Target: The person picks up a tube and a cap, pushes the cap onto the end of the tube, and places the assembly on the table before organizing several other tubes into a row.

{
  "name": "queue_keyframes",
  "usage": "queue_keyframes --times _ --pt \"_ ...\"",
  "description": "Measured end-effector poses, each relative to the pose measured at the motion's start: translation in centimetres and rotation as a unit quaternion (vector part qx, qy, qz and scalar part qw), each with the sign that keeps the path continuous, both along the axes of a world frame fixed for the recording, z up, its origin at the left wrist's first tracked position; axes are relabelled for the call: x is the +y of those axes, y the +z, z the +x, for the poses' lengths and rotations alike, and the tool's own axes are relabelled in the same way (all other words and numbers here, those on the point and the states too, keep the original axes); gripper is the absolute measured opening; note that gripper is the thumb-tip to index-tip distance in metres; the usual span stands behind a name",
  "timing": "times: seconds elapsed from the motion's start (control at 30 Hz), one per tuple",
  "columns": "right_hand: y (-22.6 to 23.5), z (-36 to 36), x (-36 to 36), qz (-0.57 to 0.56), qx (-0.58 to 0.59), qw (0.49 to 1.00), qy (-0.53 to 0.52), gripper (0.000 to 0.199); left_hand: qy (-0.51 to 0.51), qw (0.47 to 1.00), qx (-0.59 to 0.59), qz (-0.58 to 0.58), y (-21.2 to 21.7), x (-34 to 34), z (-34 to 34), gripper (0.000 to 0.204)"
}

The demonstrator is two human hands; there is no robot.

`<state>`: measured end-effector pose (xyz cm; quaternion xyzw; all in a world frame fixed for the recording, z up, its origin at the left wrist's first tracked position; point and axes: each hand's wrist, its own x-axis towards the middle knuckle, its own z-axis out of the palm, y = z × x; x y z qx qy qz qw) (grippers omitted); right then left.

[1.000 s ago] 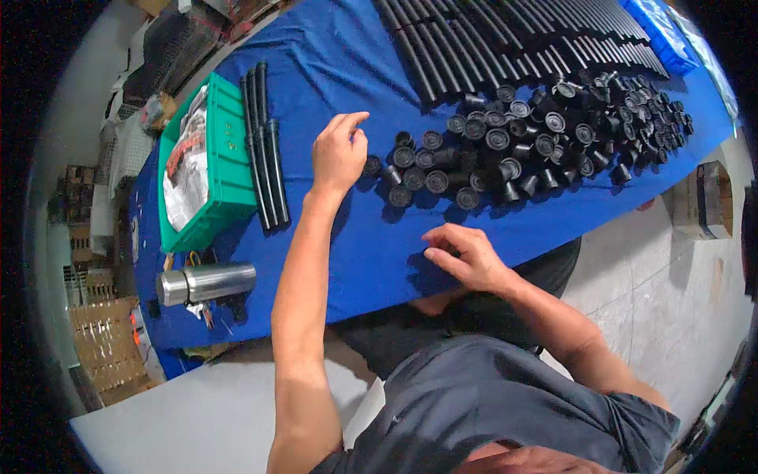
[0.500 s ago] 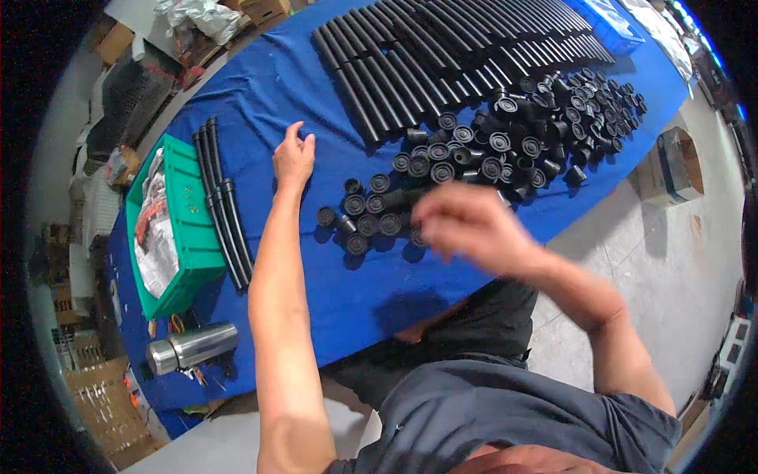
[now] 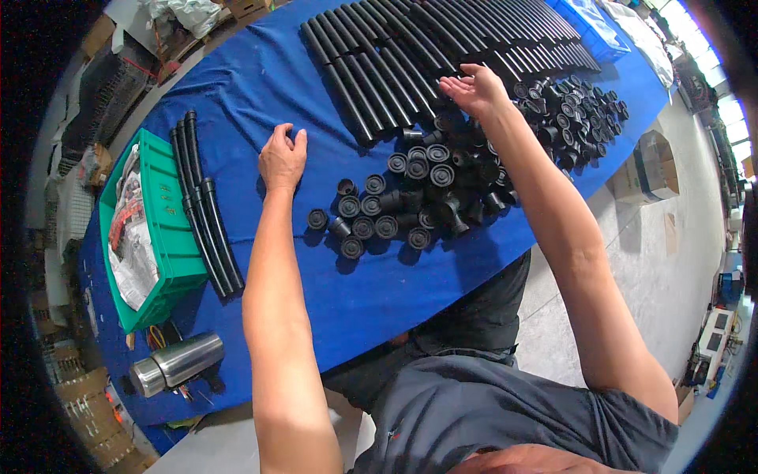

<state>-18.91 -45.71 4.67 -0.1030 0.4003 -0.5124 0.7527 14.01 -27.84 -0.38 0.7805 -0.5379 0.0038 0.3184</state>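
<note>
left hand (image 3: 282, 158): resting on the blue cloth (image 3: 237, 87) of the desk, fingers curled loosely and close together, holding nothing. Sits between the short bundle of assembled tubes and the pile of caps.
right hand (image 3: 475, 88): reached far forward, palm open, fingers (image 3: 456, 81) spread a little, at the near ends of the long black tubes (image 3: 410, 55). Looks like touching the tube ends; cannot tell if anything is pinched.
long black tubes: laid side by side in a wide row across the far part of the desk, running diagonally away from the person.
black caps (image 3: 410, 193): loose heap of small round end caps in the middle of the desk, just right of the left hand, under the right forearm. Some upright with the open end up, some on their sides.
second cap heap (image 3: 576, 110): further right, near the desk edge, beside the tube row.
capped tubes (image 3: 205, 213): few black tubes lying together, left of the left hand, touching the green crate.
green crate (image 3: 170, 237): plastic, at the left side of the desk, holds paper and bags.
steel flask (image 3: 178, 362): lying on its side at the near left corner of the desk.
blue bin (image 3: 588, 20): far right end of the desk, past the tubes.
floor (image 3: 671, 268): grey, cardboard box standing right of the desk.
</note>
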Motion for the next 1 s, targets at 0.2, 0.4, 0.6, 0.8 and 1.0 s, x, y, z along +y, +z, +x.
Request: queue_keyframes --times 0.2,0.4,0.6,0.8,1.0 --pt "-0.7 0.9 -0.1 0.004 0.019 1.0 0.019 0.065 0.007 1.0 0.008 0.001 0.1 0.5 -0.1 0.037" --pt "-1.5 1.4 -1.0 -0.004 -0.013 1.0 0.007 0.067 0.007 1.0 -0.008 -0.022 -0.1 0.2 -0.1 0.04" --pt "-1.8 3.5 -0.9 0.023 -0.137 0.989 -0.042 0.057 0.01 1.0 -0.016 -0.023 -0.2 0.6 0.8 0.039" --pt "-3.5 4.2 -2.1 0.001 -0.234 0.966 -0.111 0.05 -0.005 1.0 -0.001 -0.016 0.4 0.5 -0.4 0.036" --pt "-4.4 4.5 -4.2 0.02 -0.297 0.949 -0.104 0.058 -0.008 1.0 0.006 -0.005 0.4 0.4 -0.7 0.036"
